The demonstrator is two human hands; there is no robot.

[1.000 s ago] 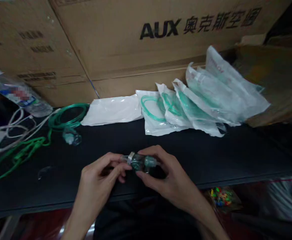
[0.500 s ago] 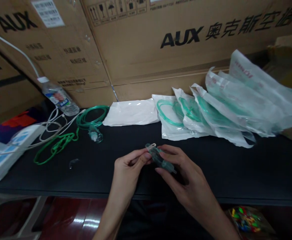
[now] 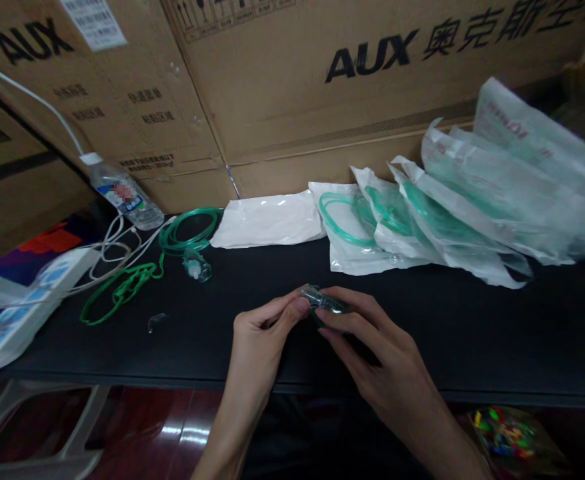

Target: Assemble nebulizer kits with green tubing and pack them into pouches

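Clear plastic with a green tint: a small part [image 3: 323,302], short and roughly tubular, lying about level between both hands. One end looks rounded and glossy. Finer detail is blurred, and the right fingers hide the far end.

Left hand [image 3: 259,340]: mostly closed, thumb and forefinger pinching the part's left end, the other fingers curled under.
Right hand [image 3: 377,360]: fingers bent over the part's right end and gripping it from above and the side, palm down.

Both hands hold the part just above the near edge of the black table [image 3: 472,333], about mid-width. Whether it touches the top cannot be told.

Below the edge, lower right: a bag of coloured bits [image 3: 507,433], blurred.

On the table, left of the hands: a tiny clear piece [image 3: 156,322], lying alone. Further left, a white and blue packet [image 3: 17,313] at the table end.

Mid-depth, left: a green strap [image 3: 119,293] in a loose loop, and a white cable [image 3: 107,250] beside it. A small clear cup [image 3: 197,267] lies at the end of a coil of green tubing [image 3: 192,230].

Back row: a water bottle [image 3: 125,193] on its side, then a flat white pouch [image 3: 269,220], then a fanned row of clear bags [image 3: 422,220], each overlapping the next, with green tubing showing inside.

Behind everything: cardboard boxes [image 3: 322,100] printed "AUX", forming the back wall.
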